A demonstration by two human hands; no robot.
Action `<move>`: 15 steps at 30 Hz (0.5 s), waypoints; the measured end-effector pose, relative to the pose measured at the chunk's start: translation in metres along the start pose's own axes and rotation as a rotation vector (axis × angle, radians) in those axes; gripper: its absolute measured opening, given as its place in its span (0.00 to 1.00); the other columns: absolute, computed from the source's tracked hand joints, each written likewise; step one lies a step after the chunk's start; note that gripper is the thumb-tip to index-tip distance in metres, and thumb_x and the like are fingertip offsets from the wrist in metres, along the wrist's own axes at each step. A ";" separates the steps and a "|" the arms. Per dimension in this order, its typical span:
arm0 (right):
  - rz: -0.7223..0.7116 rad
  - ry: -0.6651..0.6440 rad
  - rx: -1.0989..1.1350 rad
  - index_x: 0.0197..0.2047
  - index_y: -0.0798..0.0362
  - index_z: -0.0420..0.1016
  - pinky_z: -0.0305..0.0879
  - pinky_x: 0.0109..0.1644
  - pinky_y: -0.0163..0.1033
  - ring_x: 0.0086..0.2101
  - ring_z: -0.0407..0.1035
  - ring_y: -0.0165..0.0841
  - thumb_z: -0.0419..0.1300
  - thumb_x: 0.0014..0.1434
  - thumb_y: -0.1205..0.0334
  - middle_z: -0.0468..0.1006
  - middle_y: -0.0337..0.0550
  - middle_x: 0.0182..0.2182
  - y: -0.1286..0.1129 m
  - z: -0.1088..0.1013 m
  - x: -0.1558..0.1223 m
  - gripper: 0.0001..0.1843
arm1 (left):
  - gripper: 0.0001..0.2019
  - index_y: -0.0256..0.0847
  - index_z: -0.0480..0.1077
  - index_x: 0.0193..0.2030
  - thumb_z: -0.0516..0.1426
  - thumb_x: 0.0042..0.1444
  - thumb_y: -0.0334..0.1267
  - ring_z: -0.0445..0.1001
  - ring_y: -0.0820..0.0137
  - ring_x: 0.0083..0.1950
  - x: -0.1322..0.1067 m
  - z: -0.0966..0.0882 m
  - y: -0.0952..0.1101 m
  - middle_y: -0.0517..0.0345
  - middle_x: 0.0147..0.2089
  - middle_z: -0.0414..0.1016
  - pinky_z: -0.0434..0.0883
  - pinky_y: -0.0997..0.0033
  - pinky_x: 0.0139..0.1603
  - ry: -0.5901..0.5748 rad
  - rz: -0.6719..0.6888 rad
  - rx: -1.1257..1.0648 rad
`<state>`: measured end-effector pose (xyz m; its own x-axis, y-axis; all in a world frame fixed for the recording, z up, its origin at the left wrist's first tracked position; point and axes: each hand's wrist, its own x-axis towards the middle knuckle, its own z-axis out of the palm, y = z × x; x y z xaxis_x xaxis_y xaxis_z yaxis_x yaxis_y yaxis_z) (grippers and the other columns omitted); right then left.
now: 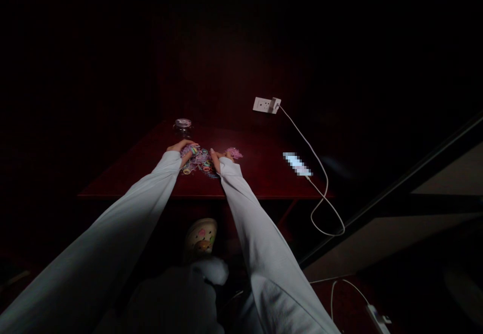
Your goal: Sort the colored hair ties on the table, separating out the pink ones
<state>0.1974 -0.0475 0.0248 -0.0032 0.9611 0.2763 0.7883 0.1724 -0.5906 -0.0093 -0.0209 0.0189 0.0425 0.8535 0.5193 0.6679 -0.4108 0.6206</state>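
Both my arms, in pale long sleeves, reach to a dark red table (pixel 136 173). A heap of small coloured rubber bands (pixel 199 162) lies between my hands. My left hand (pixel 183 150) rests on the left side of the heap with its fingers curled into the bands. My right hand (pixel 218 160) sits at the right side of the heap, fingers bent down among the bands. A few more pink bands (pixel 234 153) lie just right of my right hand. The room is very dark and the fingers are small.
A small glass jar (pixel 183 127) stands behind the heap. A lit phone (pixel 297 164) lies to the right, its white cable (pixel 320 188) running to a wall socket (pixel 266 105). Below the table, a patterned shoe (pixel 202 236) shows. Another cable and plug (pixel 377 316) lie at the lower right.
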 end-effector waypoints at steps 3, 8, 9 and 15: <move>0.009 -0.012 0.021 0.56 0.44 0.88 0.71 0.70 0.49 0.56 0.74 0.41 0.49 0.80 0.44 0.79 0.46 0.44 -0.002 0.005 0.004 0.26 | 0.22 0.43 0.81 0.56 0.59 0.56 0.45 0.85 0.55 0.57 0.001 0.001 -0.001 0.51 0.57 0.88 0.77 0.62 0.65 -0.010 0.015 -0.002; 0.010 -0.047 0.048 0.59 0.45 0.87 0.71 0.68 0.44 0.54 0.75 0.39 0.46 0.80 0.41 0.78 0.46 0.46 -0.004 0.004 0.005 0.30 | 0.24 0.43 0.80 0.57 0.58 0.56 0.46 0.84 0.55 0.55 0.001 0.001 -0.005 0.51 0.57 0.88 0.77 0.59 0.64 -0.029 0.043 0.012; 0.008 -0.058 0.056 0.60 0.44 0.87 0.71 0.68 0.43 0.54 0.75 0.39 0.46 0.80 0.41 0.79 0.46 0.46 -0.005 0.002 0.004 0.30 | 0.24 0.44 0.80 0.57 0.58 0.56 0.47 0.84 0.56 0.55 0.001 0.001 -0.006 0.51 0.57 0.88 0.78 0.58 0.64 -0.035 0.045 0.014; -0.028 -0.088 0.094 0.62 0.43 0.87 0.70 0.66 0.39 0.55 0.77 0.38 0.46 0.81 0.40 0.82 0.46 0.48 -0.004 -0.002 0.002 0.31 | 0.24 0.44 0.80 0.56 0.57 0.56 0.48 0.83 0.54 0.61 0.001 0.002 -0.008 0.51 0.59 0.87 0.75 0.56 0.70 -0.063 0.124 0.002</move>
<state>0.1952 -0.0463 0.0290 -0.0815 0.9700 0.2289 0.7263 0.2151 -0.6529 -0.0135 -0.0160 0.0132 0.1708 0.8148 0.5540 0.6561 -0.5136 0.5530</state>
